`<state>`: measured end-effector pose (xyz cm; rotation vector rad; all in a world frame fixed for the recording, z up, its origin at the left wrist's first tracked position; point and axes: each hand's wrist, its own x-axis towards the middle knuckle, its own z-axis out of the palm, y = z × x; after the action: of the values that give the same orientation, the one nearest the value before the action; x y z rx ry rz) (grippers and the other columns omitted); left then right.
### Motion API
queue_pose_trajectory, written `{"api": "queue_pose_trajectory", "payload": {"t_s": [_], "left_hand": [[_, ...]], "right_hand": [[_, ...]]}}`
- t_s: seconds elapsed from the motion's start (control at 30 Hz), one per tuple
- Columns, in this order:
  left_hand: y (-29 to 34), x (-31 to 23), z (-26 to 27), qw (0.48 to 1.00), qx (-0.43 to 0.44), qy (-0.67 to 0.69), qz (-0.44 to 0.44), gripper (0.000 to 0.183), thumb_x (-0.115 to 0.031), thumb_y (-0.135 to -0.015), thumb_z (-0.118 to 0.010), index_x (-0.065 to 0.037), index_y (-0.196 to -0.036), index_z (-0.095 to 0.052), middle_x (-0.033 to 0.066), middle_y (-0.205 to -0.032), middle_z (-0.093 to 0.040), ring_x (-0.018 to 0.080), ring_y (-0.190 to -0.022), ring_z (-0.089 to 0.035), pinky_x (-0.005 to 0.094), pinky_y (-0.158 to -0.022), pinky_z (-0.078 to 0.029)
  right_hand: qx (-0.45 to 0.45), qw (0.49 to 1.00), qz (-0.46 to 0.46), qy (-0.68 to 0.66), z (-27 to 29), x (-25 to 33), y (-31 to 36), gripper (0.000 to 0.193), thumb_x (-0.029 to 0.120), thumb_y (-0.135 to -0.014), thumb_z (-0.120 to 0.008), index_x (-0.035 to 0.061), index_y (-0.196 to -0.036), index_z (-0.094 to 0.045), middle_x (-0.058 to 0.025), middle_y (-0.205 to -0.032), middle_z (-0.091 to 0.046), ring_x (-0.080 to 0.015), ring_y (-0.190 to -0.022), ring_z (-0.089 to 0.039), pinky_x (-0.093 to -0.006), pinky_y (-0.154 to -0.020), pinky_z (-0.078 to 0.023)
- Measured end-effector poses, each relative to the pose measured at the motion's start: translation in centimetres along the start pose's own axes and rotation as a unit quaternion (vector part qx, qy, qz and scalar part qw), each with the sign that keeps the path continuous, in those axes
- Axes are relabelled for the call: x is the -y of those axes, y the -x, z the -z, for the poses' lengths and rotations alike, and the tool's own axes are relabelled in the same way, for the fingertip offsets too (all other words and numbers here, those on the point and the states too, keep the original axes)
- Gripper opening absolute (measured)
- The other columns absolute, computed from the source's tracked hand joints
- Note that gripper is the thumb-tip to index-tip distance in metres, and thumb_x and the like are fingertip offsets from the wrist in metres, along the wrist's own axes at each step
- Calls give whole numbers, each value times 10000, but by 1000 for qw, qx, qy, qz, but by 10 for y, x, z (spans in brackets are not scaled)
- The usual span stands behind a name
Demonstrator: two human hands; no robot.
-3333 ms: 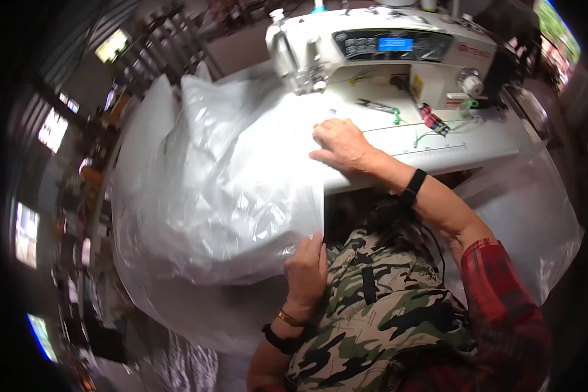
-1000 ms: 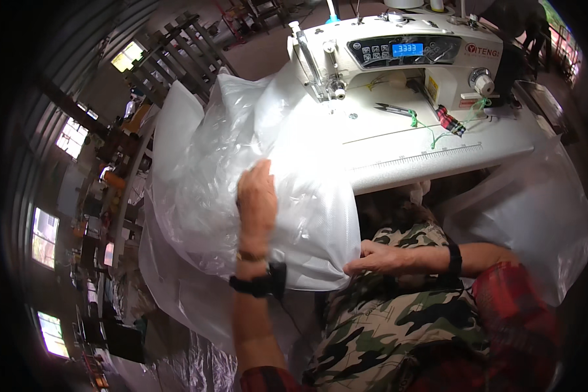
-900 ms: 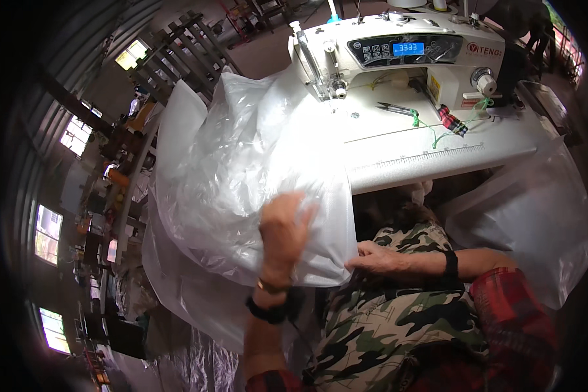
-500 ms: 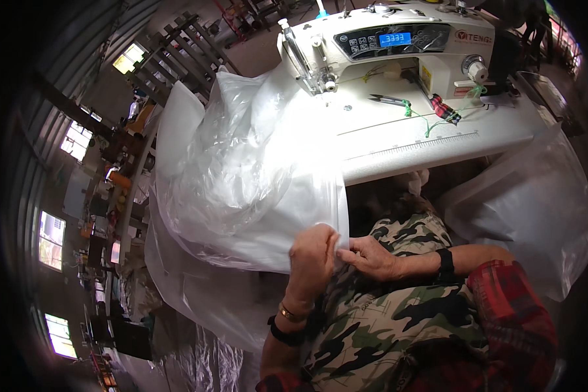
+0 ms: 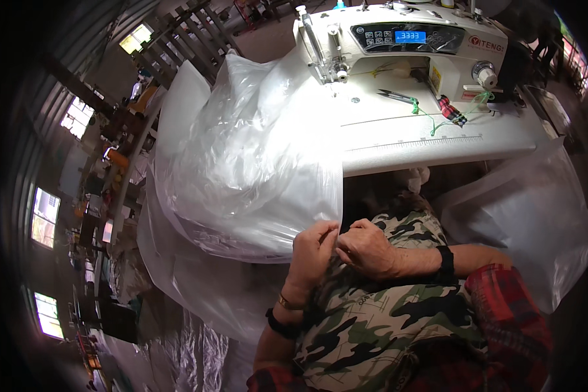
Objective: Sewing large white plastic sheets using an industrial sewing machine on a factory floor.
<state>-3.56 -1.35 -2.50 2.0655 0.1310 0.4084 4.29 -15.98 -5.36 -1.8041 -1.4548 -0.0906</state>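
Note:
A large clear plastic sheet [image 5: 242, 163] drapes over the left end of the sewing machine's table and hangs toward my lap. My left hand [image 5: 312, 255] is closed in a pinch on the sheet's right edge, near its lower corner. Right beside it, my right hand [image 5: 369, 249] is closed too, with the fingers curled over the same edge, and the fingertips almost touch those of the left. The white sewing machine [image 5: 405, 39] stands ahead with its screen lit. Bright light falls on the plastic at the needle.
Thread snips [image 5: 398, 98] on a green cord lie on the white machine table [image 5: 431, 147], beside a small red plaid bundle [image 5: 451, 111]. More plastic sheeting [image 5: 522, 215] hangs at the right. Below lies my camouflage-patterned apron [image 5: 398, 320]. A cluttered bench [image 5: 114, 189] stands far left.
My right hand has risen slightly and its fingers have curled in more. The left hand has turned a little at the edge. The fold at the sheet's right edge looks narrower.

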Motion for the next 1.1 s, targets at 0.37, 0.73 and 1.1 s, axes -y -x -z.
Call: {"api": "queue_pose_trajectory", "payload": {"t_s": [0.37, 0.73, 1.1], "left_hand": [[5, 14, 0, 993, -15, 59, 101, 171, -51, -906, -633, 40, -1046, -672, -20, -756, -597, 35, -644, -480, 225, -572, -416], [16, -11, -19, 997, -10, 36, 62, 343, 26, -910, -517, 60, -1248, -559, 124, -806, -559, 157, -578, -557, 290, -549, -464], [-42, 5, -33, 978, -22, -186, -95, 242, -25, -840, -599, 25, -1075, -630, 166, -803, -592, 349, -688, -588, 430, -621, -463]], "right_hand": [[190, 978, 52, 66, 53, -28, -46, 159, 191, -796, -644, 47, -755, -592, -130, -708, -599, -308, -694, -615, -440, -676, -463], [26, 970, -59, 236, 67, -152, -132, 348, 382, -883, -607, 69, -1034, -619, -104, -1082, -615, -284, -1085, -556, -429, -899, -405], [32, 972, -111, 206, 75, -160, -138, 361, 355, -890, -597, 16, -1013, -597, -175, -1077, -612, -310, -1111, -544, -436, -980, -354]]}}
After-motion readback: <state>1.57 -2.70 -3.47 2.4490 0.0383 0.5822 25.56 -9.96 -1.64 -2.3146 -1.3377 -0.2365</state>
